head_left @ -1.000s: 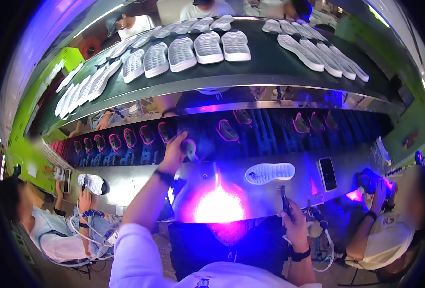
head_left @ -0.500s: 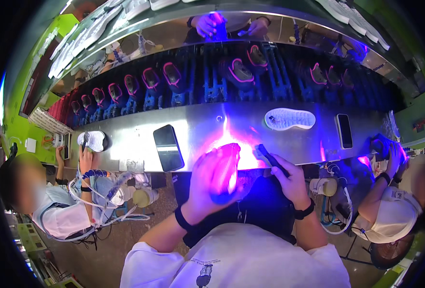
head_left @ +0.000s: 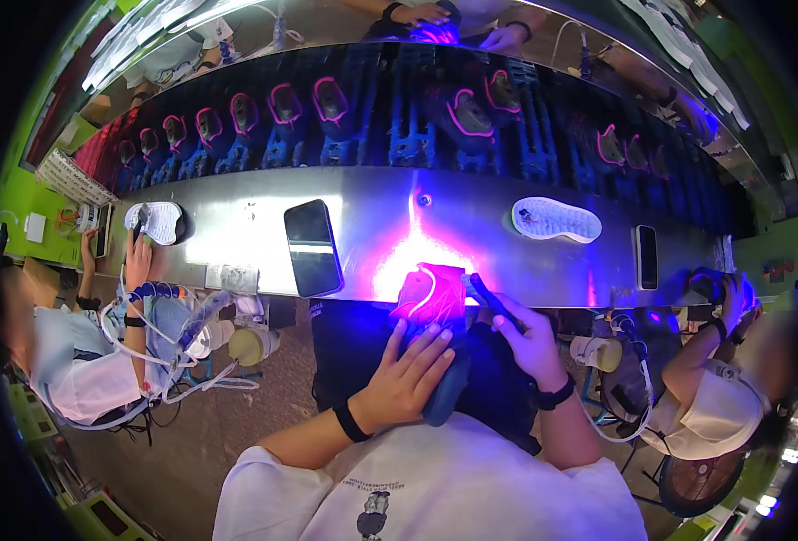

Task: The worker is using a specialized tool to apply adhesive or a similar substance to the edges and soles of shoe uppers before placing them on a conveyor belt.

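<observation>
Shoe [head_left: 432, 302] held in L hand [head_left: 405, 374], dark brush [head_left: 495, 303] gripped in R hand [head_left: 532, 343].

From my remote seat I have the shoe upper [head_left: 437, 302] at the near edge of the worktable [head_left: 237, 203], my left hand [head_left: 403, 379] on it and the brush [head_left: 494, 302] to its right, in my right hand [head_left: 530, 341]. Beyond, left to right, lie a sole [head_left: 160, 224] beside a co-worker's hand [head_left: 137, 260], a phone [head_left: 312, 249], a second sole [head_left: 557, 221] and a second phone [head_left: 647, 257] — all on the tabletop. Behind runs a conveyor [head_left: 412, 131] bearing shoe pieces [head_left: 330, 99] — with more soles [head_left: 183, 45] beyond.
</observation>
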### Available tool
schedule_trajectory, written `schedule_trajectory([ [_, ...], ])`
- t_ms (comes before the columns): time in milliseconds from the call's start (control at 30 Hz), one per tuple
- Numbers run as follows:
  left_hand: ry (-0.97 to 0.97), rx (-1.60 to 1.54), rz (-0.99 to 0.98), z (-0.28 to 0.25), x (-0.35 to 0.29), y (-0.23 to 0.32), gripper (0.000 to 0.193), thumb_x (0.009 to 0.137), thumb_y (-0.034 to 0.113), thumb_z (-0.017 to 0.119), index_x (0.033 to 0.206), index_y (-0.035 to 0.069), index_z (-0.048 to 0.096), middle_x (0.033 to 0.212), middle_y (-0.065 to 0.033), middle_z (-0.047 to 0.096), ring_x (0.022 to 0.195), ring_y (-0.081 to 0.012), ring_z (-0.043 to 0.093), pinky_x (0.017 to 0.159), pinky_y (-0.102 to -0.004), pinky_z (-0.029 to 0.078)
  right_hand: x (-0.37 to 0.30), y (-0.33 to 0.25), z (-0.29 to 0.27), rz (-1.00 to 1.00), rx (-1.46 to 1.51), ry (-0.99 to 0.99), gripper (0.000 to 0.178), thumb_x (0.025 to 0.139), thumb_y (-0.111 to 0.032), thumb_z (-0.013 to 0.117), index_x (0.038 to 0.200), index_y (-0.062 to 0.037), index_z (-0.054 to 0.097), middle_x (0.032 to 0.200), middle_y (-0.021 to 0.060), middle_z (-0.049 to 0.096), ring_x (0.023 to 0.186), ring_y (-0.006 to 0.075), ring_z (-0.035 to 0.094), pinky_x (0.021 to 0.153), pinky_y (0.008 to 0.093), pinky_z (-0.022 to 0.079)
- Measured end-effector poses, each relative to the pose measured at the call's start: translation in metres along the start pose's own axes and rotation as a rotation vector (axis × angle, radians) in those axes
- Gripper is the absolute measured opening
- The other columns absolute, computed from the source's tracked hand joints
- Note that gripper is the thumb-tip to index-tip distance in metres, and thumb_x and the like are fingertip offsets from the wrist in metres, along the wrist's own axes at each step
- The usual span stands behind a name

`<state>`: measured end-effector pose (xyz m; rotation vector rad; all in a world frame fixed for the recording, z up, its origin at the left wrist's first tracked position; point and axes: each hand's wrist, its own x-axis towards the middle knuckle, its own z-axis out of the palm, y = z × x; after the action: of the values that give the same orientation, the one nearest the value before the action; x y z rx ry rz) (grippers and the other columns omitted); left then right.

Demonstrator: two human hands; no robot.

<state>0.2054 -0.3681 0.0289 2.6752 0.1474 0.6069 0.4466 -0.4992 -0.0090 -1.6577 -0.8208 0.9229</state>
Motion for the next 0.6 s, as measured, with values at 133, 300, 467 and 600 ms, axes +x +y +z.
schedule_trajectory([
  [133, -0.021, -0.018, 0.021, -0.004, 0.004, 0.000, 0.066, 0.086, 0.026, 0.072, 0.142, -0.004, 0.051, 0.149, -0.0263, 0.053, 0.141, -0.0417, 0.051, 0.119, -0.0706, 0.024, -0.019, 0.000, 0.008, -0.068, -0.020, -0.004, 0.044, 0.101, -0.006, 0.063, 0.145, 0.0002, 0.058, 0.111, 0.0042, 0.071, 0.092, 0.0097, 0.062, 0.087, 0.0270, 0.052],
  [300, -0.014, -0.035, 0.024, -0.004, 0.007, 0.001, 0.068, 0.085, 0.022, 0.071, 0.144, -0.004, 0.050, 0.151, -0.0258, 0.051, 0.144, -0.0406, 0.048, 0.119, -0.0704, 0.023, -0.035, -0.008, 0.000, -0.071, -0.017, -0.058, 0.045, 0.101, -0.005, 0.063, 0.146, -0.0001, 0.057, 0.112, 0.0040, 0.072, 0.090, 0.0097, 0.063, 0.086, 0.0267, 0.052],
  [467, -0.060, 0.000, 0.028, -0.003, 0.008, 0.003, 0.070, 0.084, 0.021, 0.070, 0.145, -0.004, 0.049, 0.151, -0.0260, 0.050, 0.143, -0.0403, 0.049, 0.119, -0.0703, 0.022, -0.056, -0.015, -0.009, 0.101, 0.113, -0.138, 0.045, 0.100, -0.007, 0.064, 0.144, -0.0011, 0.059, 0.103, 0.0030, 0.070, 0.089, 0.0099, 0.064, 0.083, 0.0275, 0.053],
  [600, -0.059, -0.037, -0.005, -0.001, 0.015, 0.011, 0.071, 0.084, 0.021, 0.069, 0.146, -0.004, 0.048, 0.151, -0.0263, 0.049, 0.143, -0.0410, 0.048, 0.119, -0.0703, 0.020, -0.074, -0.014, -0.018, 0.070, 0.173, -0.135, 0.044, 0.099, -0.005, 0.066, 0.142, -0.0015, 0.061, 0.102, 0.0040, 0.072, 0.085, 0.0098, 0.065, 0.083, 0.0280, 0.054],
])
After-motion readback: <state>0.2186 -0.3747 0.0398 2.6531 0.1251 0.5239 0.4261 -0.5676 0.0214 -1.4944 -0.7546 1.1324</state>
